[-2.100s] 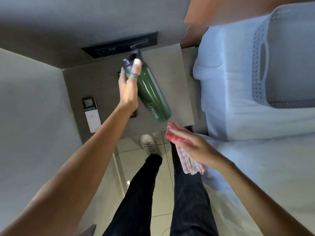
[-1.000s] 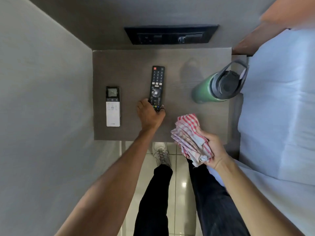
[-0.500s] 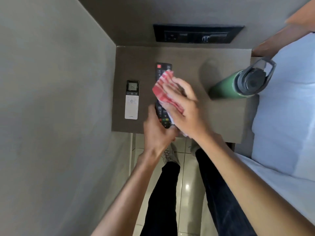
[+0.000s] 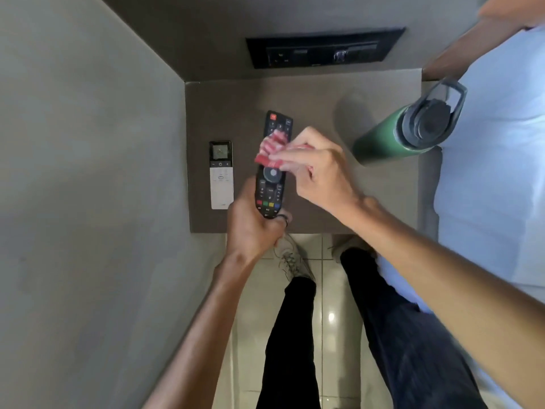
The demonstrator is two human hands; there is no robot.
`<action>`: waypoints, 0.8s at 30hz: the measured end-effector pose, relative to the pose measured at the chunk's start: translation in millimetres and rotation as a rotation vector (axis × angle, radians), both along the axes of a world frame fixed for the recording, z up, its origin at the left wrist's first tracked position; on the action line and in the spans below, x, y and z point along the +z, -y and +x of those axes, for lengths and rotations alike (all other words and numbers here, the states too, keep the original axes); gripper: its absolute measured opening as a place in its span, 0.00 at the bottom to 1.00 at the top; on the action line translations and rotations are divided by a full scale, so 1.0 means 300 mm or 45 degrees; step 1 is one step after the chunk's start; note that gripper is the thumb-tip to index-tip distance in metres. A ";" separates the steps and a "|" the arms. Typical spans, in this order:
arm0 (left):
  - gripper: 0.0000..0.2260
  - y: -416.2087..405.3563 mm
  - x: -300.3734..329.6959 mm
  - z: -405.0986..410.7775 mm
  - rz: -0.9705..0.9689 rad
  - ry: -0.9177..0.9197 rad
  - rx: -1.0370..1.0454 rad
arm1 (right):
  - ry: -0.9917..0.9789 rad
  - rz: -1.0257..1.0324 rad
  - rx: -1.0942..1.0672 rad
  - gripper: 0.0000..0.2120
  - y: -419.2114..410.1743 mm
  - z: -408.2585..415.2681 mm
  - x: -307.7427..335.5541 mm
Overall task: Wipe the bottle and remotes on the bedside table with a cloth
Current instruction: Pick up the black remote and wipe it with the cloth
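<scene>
My left hand [image 4: 253, 228] grips the lower end of a black TV remote [image 4: 270, 184], held over the front of the brown bedside table [image 4: 324, 202]. My right hand [image 4: 315, 169] presses a red-and-white checked cloth [image 4: 269, 150] onto the remote's upper half; most of the cloth is hidden under the fingers. A white remote with a small screen [image 4: 221, 174] lies flat on the table to the left. A green bottle with a grey lid and carry loop [image 4: 410, 131] stands at the table's right side.
A grey wall runs along the left of the table. A black socket panel [image 4: 321, 50] is set in the back wall. The bed with a pale sheet [image 4: 495, 172] lies close on the right. Below are my dark trousers, a white shoe and a tiled floor.
The bottle was set down at the table's right. My left hand took up the black remote, and my right hand brought the cloth onto it and rubs along its upper part.
</scene>
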State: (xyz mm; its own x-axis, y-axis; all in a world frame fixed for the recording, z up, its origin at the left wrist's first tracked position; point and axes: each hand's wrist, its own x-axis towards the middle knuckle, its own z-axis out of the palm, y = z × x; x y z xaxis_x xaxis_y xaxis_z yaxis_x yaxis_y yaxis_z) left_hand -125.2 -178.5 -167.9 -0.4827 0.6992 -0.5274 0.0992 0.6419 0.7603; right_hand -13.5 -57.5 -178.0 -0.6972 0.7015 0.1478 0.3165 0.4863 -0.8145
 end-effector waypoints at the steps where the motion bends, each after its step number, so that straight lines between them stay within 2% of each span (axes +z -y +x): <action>1: 0.24 -0.008 0.000 -0.003 0.020 -0.008 0.000 | 0.002 -0.004 0.000 0.12 0.004 -0.002 0.010; 4: 0.22 -0.028 -0.009 -0.017 -0.012 -0.048 -0.023 | 0.071 0.068 0.260 0.11 0.015 0.013 0.026; 5: 0.22 -0.028 -0.012 -0.015 -0.041 -0.031 -0.002 | 0.139 0.047 0.192 0.11 -0.015 0.027 0.023; 8: 0.22 -0.021 -0.011 -0.011 -0.021 0.027 0.123 | 0.338 -0.107 -0.344 0.12 -0.147 0.076 0.012; 10: 0.21 -0.033 -0.019 -0.009 0.001 0.045 0.120 | 0.177 -0.166 -0.443 0.14 -0.165 0.070 0.022; 12: 0.20 -0.047 -0.028 0.006 0.009 0.078 0.083 | 0.057 -0.069 -0.323 0.16 -0.119 0.012 0.042; 14: 0.18 -0.061 -0.033 0.023 0.058 0.092 0.075 | 0.092 0.055 -0.192 0.16 -0.022 -0.043 0.039; 17: 0.10 -0.033 -0.037 0.022 0.130 0.023 0.060 | 0.148 0.013 0.056 0.16 0.092 -0.052 0.012; 19: 0.11 -0.003 -0.051 0.027 0.058 0.062 0.067 | 0.186 0.096 0.191 0.15 0.054 -0.034 -0.028; 22: 0.18 -0.011 -0.060 0.043 -0.001 0.164 0.107 | 0.235 0.123 -0.069 0.14 0.001 -0.032 -0.069; 24: 0.15 -0.014 -0.067 0.038 0.024 0.127 0.113 | 0.215 0.083 -0.039 0.16 0.032 -0.040 -0.071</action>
State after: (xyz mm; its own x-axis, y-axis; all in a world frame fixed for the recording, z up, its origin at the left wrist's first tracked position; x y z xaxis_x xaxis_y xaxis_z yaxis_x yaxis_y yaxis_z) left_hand -113.7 -174.4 -187.9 -0.4889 0.6666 -0.5627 -0.0336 0.6302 0.7757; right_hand -25.4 -67.2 -199.3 -0.6944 0.7155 0.0767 0.4614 0.5245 -0.7156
